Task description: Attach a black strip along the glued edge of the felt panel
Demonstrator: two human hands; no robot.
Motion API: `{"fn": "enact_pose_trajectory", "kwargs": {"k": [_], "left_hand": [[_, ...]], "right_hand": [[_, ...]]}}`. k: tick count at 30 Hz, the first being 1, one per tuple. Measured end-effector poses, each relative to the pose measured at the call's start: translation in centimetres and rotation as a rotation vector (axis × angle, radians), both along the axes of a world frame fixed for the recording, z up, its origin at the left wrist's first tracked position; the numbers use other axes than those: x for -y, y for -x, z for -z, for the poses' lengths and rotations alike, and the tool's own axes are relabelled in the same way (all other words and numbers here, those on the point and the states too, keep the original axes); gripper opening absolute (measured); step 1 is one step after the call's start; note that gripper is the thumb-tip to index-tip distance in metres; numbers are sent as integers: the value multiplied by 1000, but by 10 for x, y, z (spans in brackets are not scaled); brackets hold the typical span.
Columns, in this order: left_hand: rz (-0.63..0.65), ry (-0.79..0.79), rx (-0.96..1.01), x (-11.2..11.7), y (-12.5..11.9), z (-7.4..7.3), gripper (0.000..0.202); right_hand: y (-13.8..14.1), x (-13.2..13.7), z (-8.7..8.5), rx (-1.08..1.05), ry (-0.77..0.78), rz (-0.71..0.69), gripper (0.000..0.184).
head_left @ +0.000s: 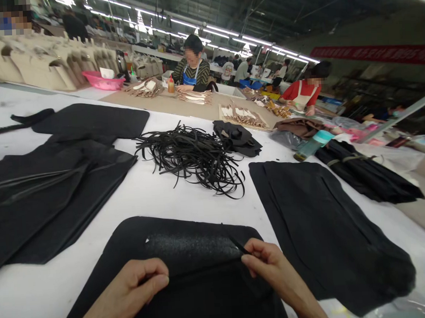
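Observation:
In front of me lies a black panel (126, 244) with rounded corners, a greyish, speckled band across its upper part. A black fabric layer (205, 297) covers its lower part, with an edge running between my hands. My left hand (142, 279) is closed, thumb against fingers, pinching that edge at its left end. My right hand (267, 260) pinches a thin black strip (238, 243) near the edge's right end; the strip's tip sticks out up and left. Whether the right fingers also grip the fabric, I cannot tell.
A heap of black strips (194, 155) lies beyond the panel. Black fabric pieces (57, 186) are at left, and a stack of black panels (325, 210) at right. A bottle (313, 145) stands tilted beyond them. Two people (193, 65) sit across the table.

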State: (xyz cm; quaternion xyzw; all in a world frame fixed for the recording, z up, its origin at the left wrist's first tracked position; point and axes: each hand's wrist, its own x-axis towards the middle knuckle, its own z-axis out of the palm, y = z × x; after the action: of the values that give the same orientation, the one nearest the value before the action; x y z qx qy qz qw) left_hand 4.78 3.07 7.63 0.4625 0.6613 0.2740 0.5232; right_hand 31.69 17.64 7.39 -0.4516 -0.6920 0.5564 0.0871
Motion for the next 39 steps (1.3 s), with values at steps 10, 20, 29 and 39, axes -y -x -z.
{"fn": "enact_pose_trajectory", "kwargs": {"k": [10, 20, 29, 39], "left_hand": [[-4, 0, -172, 13, 32, 20, 31], [-127, 11, -155, 0, 36, 38, 35], [-231, 75, -236, -1, 49, 69, 39], [-185, 45, -283, -4, 54, 71, 34]], "right_hand": [[-29, 6, 16, 71, -47, 207, 31], [-7, 17, 46, 266, -288, 329, 26], [-3, 13, 61, 367, -379, 305, 22], [-2, 14, 66, 431, -480, 244, 19]]}}
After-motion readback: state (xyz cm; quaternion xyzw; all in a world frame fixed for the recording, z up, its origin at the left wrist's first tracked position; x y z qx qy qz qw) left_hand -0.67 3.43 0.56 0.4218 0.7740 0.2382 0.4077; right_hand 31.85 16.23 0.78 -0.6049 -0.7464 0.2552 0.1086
